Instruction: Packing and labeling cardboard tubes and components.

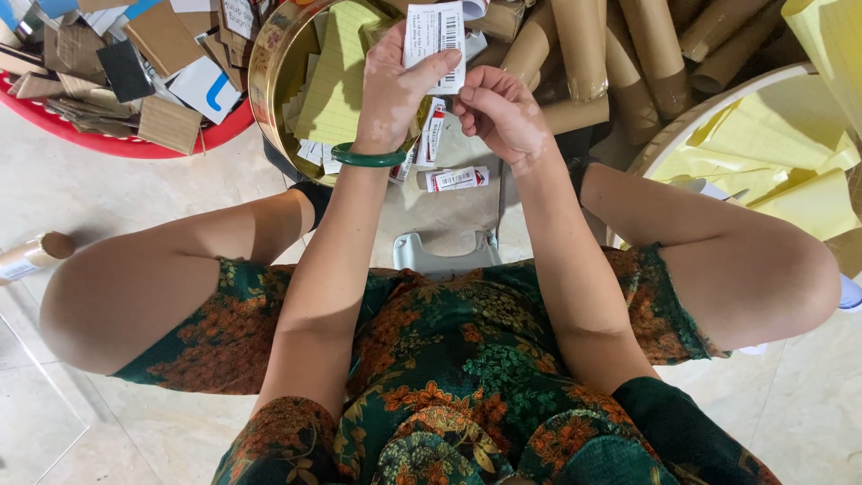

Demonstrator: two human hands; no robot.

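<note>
While pale marble floor [108,207] spreads below, left hand [395,85] pinches a white label [434,40]; right hand [503,112] nips its lower edge beside cardboard tubes [628,54].

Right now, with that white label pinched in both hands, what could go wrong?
The white label is pinched between left hand and right hand; pulling unevenly could tear or crease it. It is sticky-backed, perhaps, and might cling to fingers. If dropped, it could get lost among loose labels below.

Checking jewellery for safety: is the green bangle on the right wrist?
No, the green bangle circles the left wrist, whose left hand holds a white barcode label.
</note>
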